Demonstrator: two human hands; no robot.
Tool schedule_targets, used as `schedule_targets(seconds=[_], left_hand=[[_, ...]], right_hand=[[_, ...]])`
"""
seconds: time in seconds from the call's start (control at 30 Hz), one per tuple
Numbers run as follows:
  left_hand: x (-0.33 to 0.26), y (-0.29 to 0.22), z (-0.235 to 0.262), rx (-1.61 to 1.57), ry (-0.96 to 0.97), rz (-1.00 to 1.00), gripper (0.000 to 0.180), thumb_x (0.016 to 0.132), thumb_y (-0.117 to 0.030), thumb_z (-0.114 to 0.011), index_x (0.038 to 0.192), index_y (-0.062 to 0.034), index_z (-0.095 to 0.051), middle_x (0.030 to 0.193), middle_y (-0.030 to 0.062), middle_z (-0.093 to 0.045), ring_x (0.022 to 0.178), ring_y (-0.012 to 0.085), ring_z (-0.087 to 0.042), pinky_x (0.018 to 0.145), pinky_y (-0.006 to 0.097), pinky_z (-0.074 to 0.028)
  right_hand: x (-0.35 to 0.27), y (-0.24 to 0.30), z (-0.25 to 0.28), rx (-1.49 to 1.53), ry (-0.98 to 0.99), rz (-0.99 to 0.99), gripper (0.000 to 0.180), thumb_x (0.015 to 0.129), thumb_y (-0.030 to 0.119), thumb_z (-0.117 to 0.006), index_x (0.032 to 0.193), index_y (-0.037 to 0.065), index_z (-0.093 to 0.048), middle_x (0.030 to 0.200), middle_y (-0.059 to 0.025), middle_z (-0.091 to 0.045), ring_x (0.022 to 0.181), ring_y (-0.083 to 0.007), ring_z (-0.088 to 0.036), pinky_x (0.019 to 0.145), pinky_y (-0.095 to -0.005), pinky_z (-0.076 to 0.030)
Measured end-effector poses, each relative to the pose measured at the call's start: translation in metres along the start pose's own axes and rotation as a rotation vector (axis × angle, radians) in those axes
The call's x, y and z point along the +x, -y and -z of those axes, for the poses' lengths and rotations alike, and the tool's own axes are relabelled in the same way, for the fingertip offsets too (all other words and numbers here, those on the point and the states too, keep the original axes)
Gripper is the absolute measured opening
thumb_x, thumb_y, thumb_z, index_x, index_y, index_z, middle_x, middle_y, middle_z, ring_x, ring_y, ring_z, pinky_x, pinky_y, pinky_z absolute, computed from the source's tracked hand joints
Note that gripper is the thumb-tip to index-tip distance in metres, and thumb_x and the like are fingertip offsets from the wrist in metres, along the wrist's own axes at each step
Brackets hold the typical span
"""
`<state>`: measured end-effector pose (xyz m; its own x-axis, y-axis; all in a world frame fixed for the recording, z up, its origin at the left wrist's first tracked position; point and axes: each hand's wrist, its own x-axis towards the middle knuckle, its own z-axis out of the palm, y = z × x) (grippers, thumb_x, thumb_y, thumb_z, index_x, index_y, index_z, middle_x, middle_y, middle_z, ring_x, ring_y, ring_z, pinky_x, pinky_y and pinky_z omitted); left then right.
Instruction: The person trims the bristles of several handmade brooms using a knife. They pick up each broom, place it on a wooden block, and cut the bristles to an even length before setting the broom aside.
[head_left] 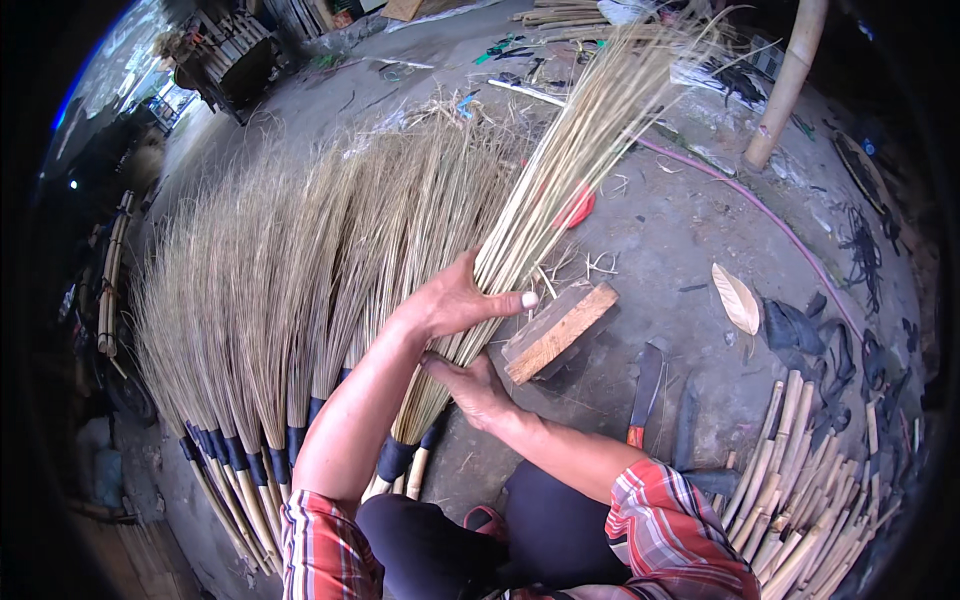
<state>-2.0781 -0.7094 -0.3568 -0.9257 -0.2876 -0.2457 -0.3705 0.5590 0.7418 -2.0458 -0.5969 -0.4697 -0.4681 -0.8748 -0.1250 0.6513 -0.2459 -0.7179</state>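
Observation:
A grass broom point(590, 150) slants from my knees up to the far right, its straw fanning out at the top. Round its lower straw, my left hand point(450, 303) is closed, fingers hidden behind the bundle and thumb sticking out to the right. Just below, my right hand point(478, 392) grips the same straw from the right side, thumb toward the front. The dark binding point(396, 458) at the broom's base sits near my left knee. Many similar brooms point(260, 270) with dark-bound bamboo handles lie side by side on the left.
A wooden block point(565, 333) lies right of my hands, with a broad-bladed knife point(645, 390) nearer me. Bamboo sticks point(790, 480) are heaped at the lower right, below dark rubber strips point(797, 335) and a dry leaf point(736, 298). A bamboo pole point(788, 85) stands beyond a pink hose point(745, 192).

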Motion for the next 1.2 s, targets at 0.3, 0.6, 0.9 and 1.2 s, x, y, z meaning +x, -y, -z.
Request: schedule_targets(seconds=[0.3,0.6,0.9,1.2], left_hand=[[0.015,-0.027,-0.011,0.541,0.226,0.117,0.043,0.099,-0.035,-0.062,0.085,0.0047,-0.07,0.071,0.0158,-0.07,0.066,0.0243,-0.071,0.064,0.042,-0.055],[-0.029,0.058,-0.129,0.526,0.245,0.103,0.032,0.096,-0.023,-0.063,0.115,0.0027,-0.056,0.087,0.0214,-0.073,0.079,0.0409,-0.073,0.076,0.052,-0.058],[-0.012,0.183,-0.204,0.44,0.155,0.108,0.048,0.108,-0.049,-0.042,0.117,-0.0015,-0.047,0.088,0.0298,-0.07,0.085,0.0509,-0.069,0.075,0.06,-0.054],[0.011,0.198,-0.209,0.455,0.174,0.208,0.063,0.106,-0.059,-0.037,0.118,-0.0033,-0.063,0.102,0.0254,-0.074,0.098,0.0437,-0.071,0.086,0.052,-0.055]], right_hand=[[0.004,0.089,0.08,-0.188,-0.212,0.058,0.098,0.096,0.066,-0.059,0.159,0.002,-0.019,0.158,-0.0236,-0.035,0.141,-0.0307,-0.044,0.107,-0.0428,-0.05],[-0.022,0.037,0.148,0.229,-0.275,0.054,0.052,0.11,0.035,-0.048,0.153,0.006,-0.042,0.115,-0.0233,-0.071,0.104,-0.0343,-0.072,0.094,-0.0468,-0.058],[-0.18,-0.032,0.267,-1.494,-0.92,-0.593,0.11,0.086,0.054,-0.078,0.162,0.001,-0.019,0.141,-0.0303,-0.047,0.127,-0.047,-0.054,0.105,-0.0536,-0.046],[-0.246,-0.102,0.342,-1.619,-0.895,-0.445,0.092,0.086,0.031,-0.078,0.156,0.0,-0.027,0.135,-0.0307,-0.05,0.121,-0.0488,-0.055,0.104,-0.051,-0.045]])
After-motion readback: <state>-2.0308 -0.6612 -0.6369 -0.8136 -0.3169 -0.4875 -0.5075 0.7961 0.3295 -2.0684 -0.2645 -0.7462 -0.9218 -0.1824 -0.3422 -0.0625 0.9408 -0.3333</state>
